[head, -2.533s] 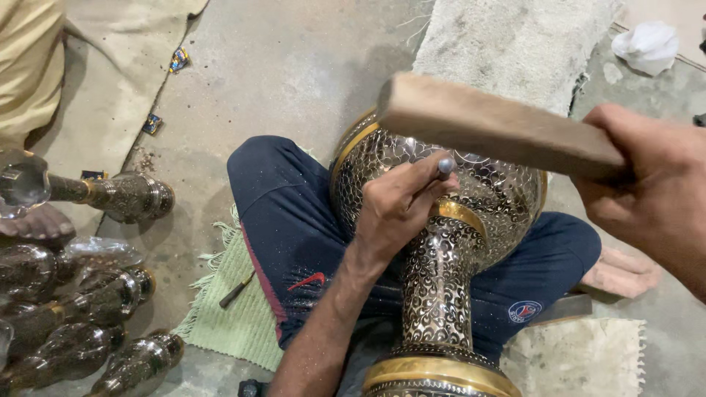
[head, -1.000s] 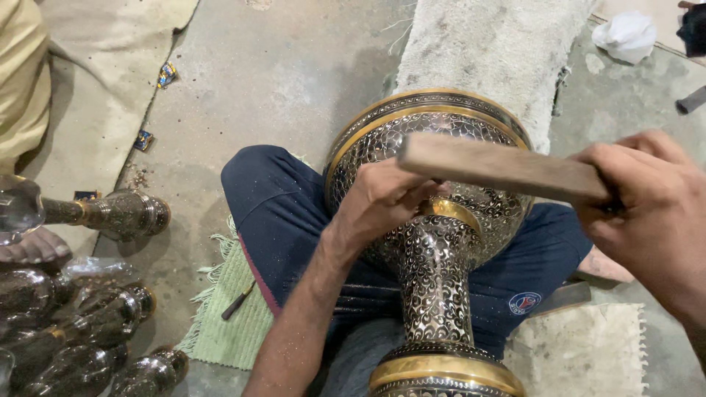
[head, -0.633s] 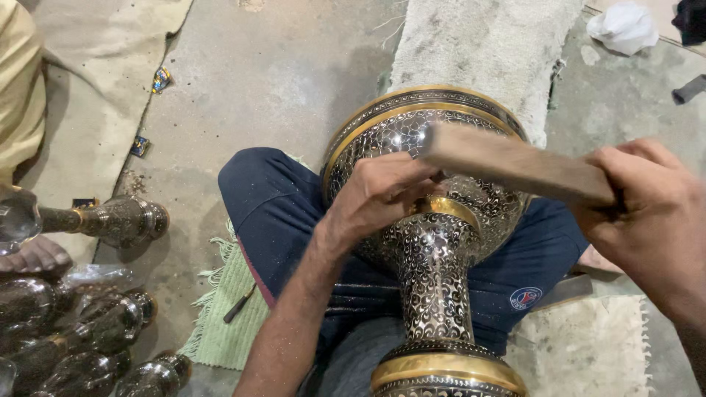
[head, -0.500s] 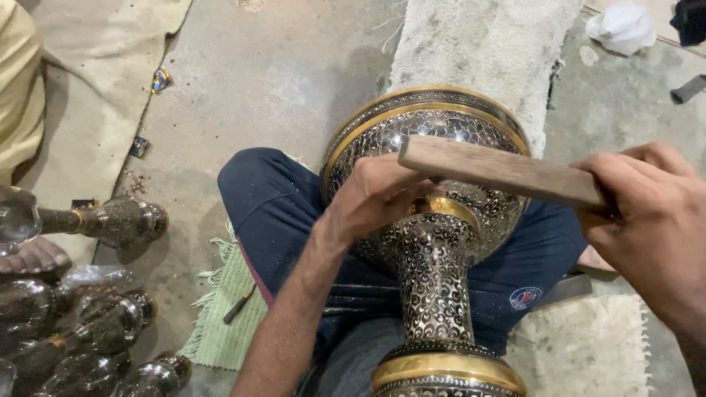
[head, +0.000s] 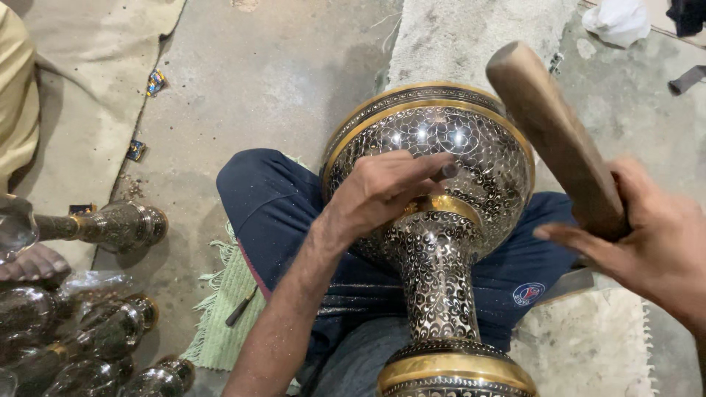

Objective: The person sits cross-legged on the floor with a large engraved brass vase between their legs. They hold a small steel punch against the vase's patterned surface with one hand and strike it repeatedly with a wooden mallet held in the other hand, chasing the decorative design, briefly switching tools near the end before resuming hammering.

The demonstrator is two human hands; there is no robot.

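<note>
A large engraved metal vase [head: 471, 162], dark with gold bands, lies across my lap with its wide round end pointing away from me. My left hand [head: 382, 192] rests on its shoulder near the gold neck band and pinches a small metal chisel [head: 447, 172] against the surface. My right hand [head: 647, 239] grips a thick wooden stick [head: 553, 129], raised at a slant above and to the right of the vase, apart from the chisel.
Several smaller engraved vases [head: 110, 224] lie on the floor at the left, beside another person's bare foot [head: 29, 263]. A green mat [head: 228, 309] with a small tool [head: 241, 306] lies under my leg. A rough grey rug [head: 471, 37] lies beyond the vase.
The wooden stick, which lay low across the chisel half a second ago, has swung up and to the right. My left hand and the chisel stay on the vase.
</note>
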